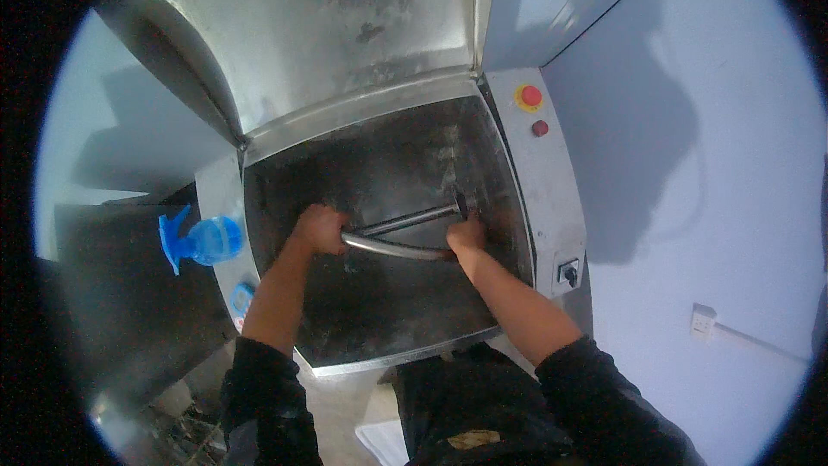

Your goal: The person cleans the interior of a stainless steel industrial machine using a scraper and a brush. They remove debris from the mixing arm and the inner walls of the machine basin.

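A bent metal bar (401, 248), shaped like a mixer's agitator, lies across the inside of a deep steel machine tub (388, 327). My left hand (323, 228) is closed around the bar's left end, where two metal arms meet. At the right, my right hand (467, 235) grips the bar near a dark end piece (460, 206). The grip is partly hidden by my fingers. The tub's large steel lid (362, 26) stands raised behind it.
A blue spray bottle (217, 241) lies on the left rim, above a small blue round device (242, 298). The right rim carries a red emergency button (531, 96), a smaller red button (540, 128) and a rotary switch (568, 273). A wall socket (703, 320) is at the right.
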A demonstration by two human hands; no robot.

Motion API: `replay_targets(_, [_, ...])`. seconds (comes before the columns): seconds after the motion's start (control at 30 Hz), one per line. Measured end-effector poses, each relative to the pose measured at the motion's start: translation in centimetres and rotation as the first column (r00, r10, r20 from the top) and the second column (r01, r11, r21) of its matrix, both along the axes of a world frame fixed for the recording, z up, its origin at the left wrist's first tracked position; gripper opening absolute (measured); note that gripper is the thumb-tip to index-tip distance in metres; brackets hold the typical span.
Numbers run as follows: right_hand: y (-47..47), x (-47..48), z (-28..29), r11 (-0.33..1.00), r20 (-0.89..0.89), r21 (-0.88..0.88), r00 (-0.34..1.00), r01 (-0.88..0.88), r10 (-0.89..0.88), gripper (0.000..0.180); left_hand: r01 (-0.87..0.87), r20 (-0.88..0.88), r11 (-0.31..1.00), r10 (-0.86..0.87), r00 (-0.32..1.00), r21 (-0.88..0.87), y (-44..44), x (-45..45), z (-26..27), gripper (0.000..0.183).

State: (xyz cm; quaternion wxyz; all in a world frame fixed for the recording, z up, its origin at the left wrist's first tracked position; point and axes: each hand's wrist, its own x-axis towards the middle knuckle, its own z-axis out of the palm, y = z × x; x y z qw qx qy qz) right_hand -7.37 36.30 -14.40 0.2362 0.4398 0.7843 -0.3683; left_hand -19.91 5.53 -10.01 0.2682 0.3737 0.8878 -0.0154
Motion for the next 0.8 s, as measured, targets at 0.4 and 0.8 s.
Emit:
replay_targets(0.4, [0.1, 0.0, -1.6, 0.999, -0.015, 0.046, 1.0, -0.003, 0.004, 0.075, 0.009, 0.042, 1.0, -0.008, 0.999, -0.02, 0.7, 0.0, 1.7, 0.04])
replay_targets(0.8, [0.5, 1.8, -1.2, 0.997, -0.017, 0.013, 0.997, -0.081, 0.081, 0.075, -0.013, 0.012, 1.0, 0.013, 1.0, 0.004, 0.2, 0.3, 1.2, 0.039])
